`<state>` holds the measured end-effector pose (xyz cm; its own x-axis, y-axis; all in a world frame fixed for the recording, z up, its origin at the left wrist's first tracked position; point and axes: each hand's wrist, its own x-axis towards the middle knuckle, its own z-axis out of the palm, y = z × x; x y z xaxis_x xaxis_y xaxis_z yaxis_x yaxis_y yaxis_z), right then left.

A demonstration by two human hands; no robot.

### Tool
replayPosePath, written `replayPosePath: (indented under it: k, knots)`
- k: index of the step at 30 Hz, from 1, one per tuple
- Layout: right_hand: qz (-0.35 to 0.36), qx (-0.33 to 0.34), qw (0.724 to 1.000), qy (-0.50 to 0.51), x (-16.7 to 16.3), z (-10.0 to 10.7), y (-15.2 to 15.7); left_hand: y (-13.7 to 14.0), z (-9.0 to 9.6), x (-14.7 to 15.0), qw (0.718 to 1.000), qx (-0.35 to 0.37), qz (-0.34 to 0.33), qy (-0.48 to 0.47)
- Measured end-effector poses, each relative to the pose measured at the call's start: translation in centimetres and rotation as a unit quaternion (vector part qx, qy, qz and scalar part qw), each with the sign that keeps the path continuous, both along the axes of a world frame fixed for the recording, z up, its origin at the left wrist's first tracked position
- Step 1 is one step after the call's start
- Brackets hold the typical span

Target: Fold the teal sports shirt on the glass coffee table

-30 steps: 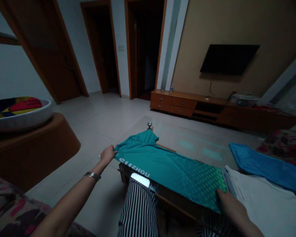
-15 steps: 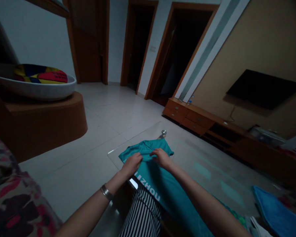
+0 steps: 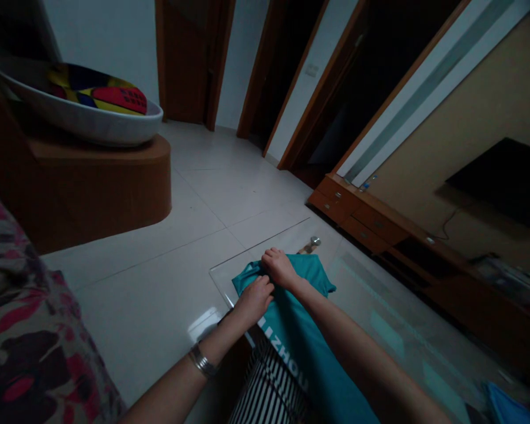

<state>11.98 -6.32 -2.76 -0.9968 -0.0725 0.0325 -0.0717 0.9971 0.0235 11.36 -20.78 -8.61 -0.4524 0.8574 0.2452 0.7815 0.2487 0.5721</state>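
A teal shirt [image 3: 309,347] with white lettering lies along a glass table [image 3: 380,306], its sleeve end toward the far corner. My left hand [image 3: 255,299], with a metal bracelet on the wrist, pinches the near edge of the shirt by the sleeve. My right hand [image 3: 279,268] grips the cloth just beyond it, knuckles up. The two hands almost touch. A striped black-and-white fabric [image 3: 271,388] hangs below the shirt at the table's near edge.
A floral sofa [image 3: 22,330] is at the left. A wooden stand [image 3: 92,176] holds a white bowl [image 3: 83,121] with a colourful ball. A low wooden cabinet [image 3: 371,218] runs along the right wall under a dark TV [image 3: 507,179]. Blue cloth [image 3: 506,406] lies at bottom right.
My view has swung left and down. Both hands came together at the shirt's sleeve end, the right hand having left the hem; they now sit closer and grip the cloth.
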Motion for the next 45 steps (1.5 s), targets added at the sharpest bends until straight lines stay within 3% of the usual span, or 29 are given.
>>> replayPosePath:
  k: [5,10,14,20,26,29,33,35,37,42,45]
  knots:
    - [0.013,-0.082,0.996,0.012,2.6,-1.9,0.9,0.1,-0.5,-0.1,1.0,0.009,0.007,-0.016]
    - [-0.052,-0.131,0.99,0.03,3.1,-1.8,1.1,0.0,-0.2,0.0,1.0,0.013,0.009,-0.019]
    - [-0.067,-0.072,0.995,-0.011,1.9,-0.2,0.4,-0.1,0.1,0.0,1.0,0.003,0.01,-0.014]
    - [0.027,0.049,0.993,-0.105,0.4,2.2,-0.7,0.0,0.1,0.0,0.999,-0.023,0.02,-0.015]
    - [0.067,0.075,0.986,-0.134,-0.8,3.2,-0.9,-0.1,0.2,0.2,1.0,-0.01,0.022,-0.02]
    - [0.045,0.051,0.993,-0.1,-1.5,3.4,-0.9,-0.7,0.5,0.4,0.997,0.075,0.032,-0.009]
    - [0.037,-0.011,0.997,-0.074,-2.4,2.9,-0.8,-2.4,1.4,0.4,0.965,0.181,0.187,0.016]
    - [0.025,-0.055,0.996,-0.063,-2.7,2.3,-0.6,-3.3,1.7,0.1,0.952,0.157,0.262,0.026]
    - [0.01,-0.101,0.994,-0.046,-2.9,1.5,-0.4,-3.9,1.8,-0.4,0.949,0.112,0.293,0.029]
    - [-0.02,-0.19,0.982,-0.015,-3.1,-0.3,-0.3,-5.0,1.6,-1.3,0.956,0.049,0.287,0.035]
    - [-0.042,-0.186,0.982,0.012,-2.9,-0.9,-0.7,-5.6,1.6,-1.3,0.953,0.036,0.296,0.051]
